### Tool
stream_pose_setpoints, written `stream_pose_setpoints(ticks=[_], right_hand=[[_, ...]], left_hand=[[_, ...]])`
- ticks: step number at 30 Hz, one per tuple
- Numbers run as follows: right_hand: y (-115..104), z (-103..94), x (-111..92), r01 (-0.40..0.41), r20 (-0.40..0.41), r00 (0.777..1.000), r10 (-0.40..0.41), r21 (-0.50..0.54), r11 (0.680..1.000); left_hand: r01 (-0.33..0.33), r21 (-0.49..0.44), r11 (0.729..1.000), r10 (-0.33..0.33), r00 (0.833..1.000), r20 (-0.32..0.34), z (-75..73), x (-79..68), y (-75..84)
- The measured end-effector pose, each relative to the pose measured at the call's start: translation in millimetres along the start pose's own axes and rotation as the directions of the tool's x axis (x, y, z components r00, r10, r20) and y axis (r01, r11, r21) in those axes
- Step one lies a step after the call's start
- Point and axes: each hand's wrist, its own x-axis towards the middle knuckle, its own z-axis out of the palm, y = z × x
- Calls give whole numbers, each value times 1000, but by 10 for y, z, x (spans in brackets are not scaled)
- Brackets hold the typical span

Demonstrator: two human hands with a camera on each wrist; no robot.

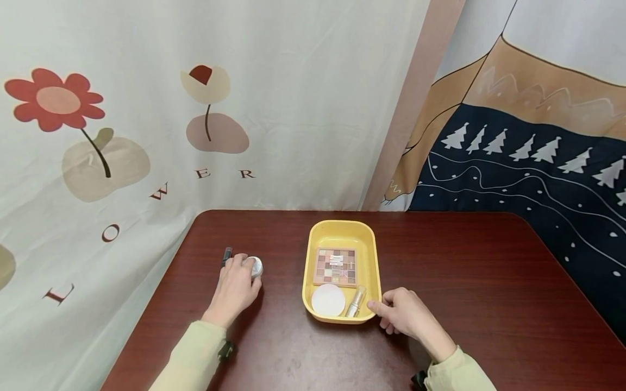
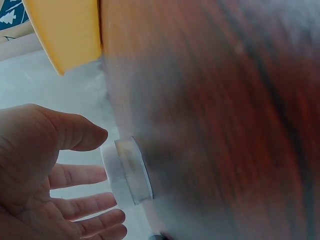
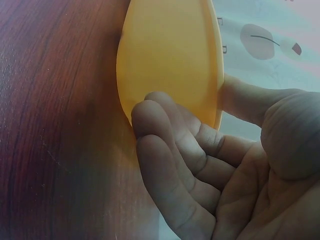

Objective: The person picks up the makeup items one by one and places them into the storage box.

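Note:
A small round white-lidded jar [image 1: 256,266] with a clear lower part stands on the table at the left. My left hand [image 1: 237,288] reaches over it, thumb and fairly straight fingers spread about its lid [image 2: 114,172]. Whether the fingertips touch the lid is hard to tell. A dark tube [image 1: 227,254] lies just beyond that hand, partly hidden. At the near right corner of a yellow tray [image 1: 313,244], my right hand [image 1: 403,314] grips the rim, thumb on top and curled fingers against the outer wall [image 3: 167,55].
Inside the tray lie an eyeshadow palette [image 1: 335,267], a round white disc [image 1: 328,300] and a lipstick-like tube [image 1: 356,302]. The dark red-brown table [image 1: 469,266] meets a printed curtain [image 1: 303,108] along its far edge.

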Motion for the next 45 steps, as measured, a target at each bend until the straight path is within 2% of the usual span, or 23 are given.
stream_pose_setpoints(ticks=[23, 39, 45], right_hand=[[0, -5, -8, 7, 5, 1000, -7, 6, 1000], [4, 1, -8, -3, 5, 1000, 3, 4, 1000], [7, 5, -11, -5, -3, 1000, 5, 4, 1000]], left_hand=[[48, 6, 999, -49, 997, 56, 17, 87, -40], [117, -8, 993, -114, 980, 161, -13, 119, -18], [117, -5, 993, -114, 979, 169, -20, 131, -19]])
